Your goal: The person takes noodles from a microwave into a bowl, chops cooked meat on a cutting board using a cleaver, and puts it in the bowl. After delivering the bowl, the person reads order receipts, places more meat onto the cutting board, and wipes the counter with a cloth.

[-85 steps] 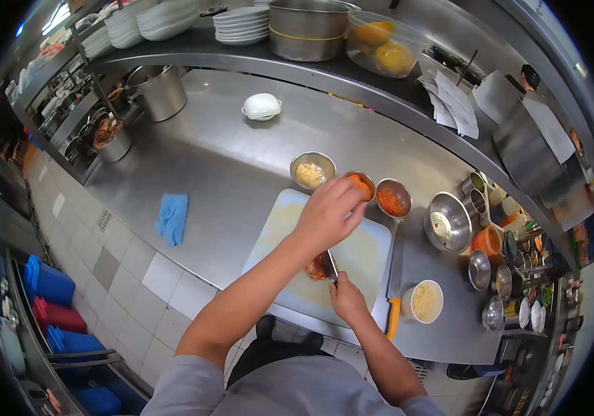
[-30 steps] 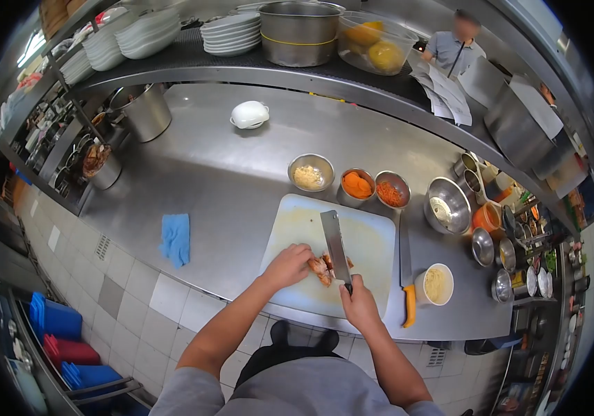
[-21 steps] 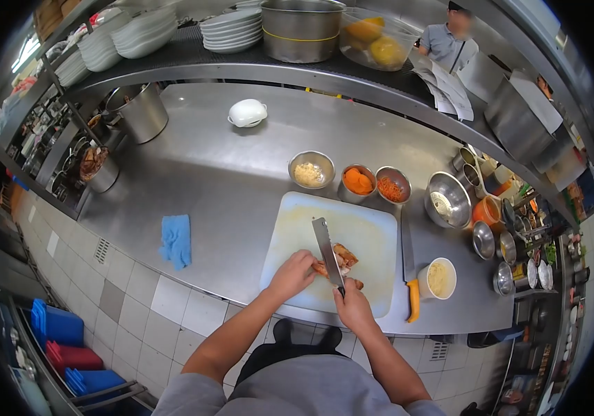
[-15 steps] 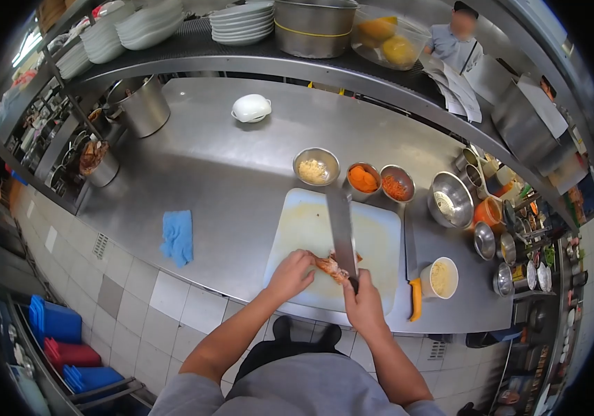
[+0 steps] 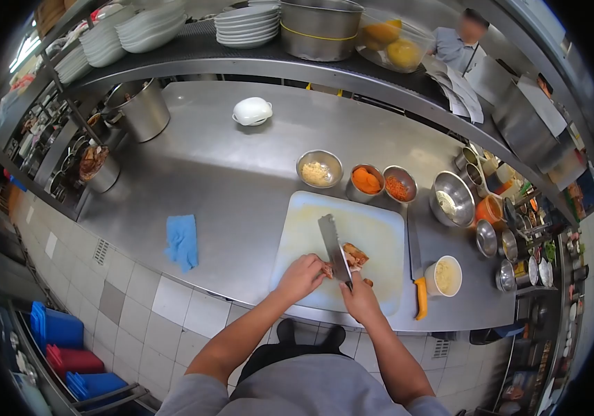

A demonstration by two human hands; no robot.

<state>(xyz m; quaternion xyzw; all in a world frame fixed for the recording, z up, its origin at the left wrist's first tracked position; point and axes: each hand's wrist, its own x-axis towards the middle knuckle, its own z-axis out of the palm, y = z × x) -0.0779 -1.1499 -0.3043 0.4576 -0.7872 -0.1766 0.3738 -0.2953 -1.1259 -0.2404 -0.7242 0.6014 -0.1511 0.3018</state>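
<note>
On the steel worktop (image 5: 228, 180), the cutting board (image 5: 380, 229) lay before me, and I took its centre for my clock. The cleaver (image 5: 334, 241) pointed toward 11 o'clock; whether its edge touched the board, I could not tell. My right hand (image 5: 359, 299), at 5 o'clock, was closed around its handle. My left hand (image 5: 302, 277), at 8 o'clock, had fingers curled nearly together, pinching the small piece of meat. Toward 4 o'clock, just beside the blade, lay the larger piece of meat (image 5: 354, 256); across the blade was the small piece of meat (image 5: 327, 270). I judged that good cutting needed tucked fingertips, a steady pinch and a straight downward stroke.
</note>
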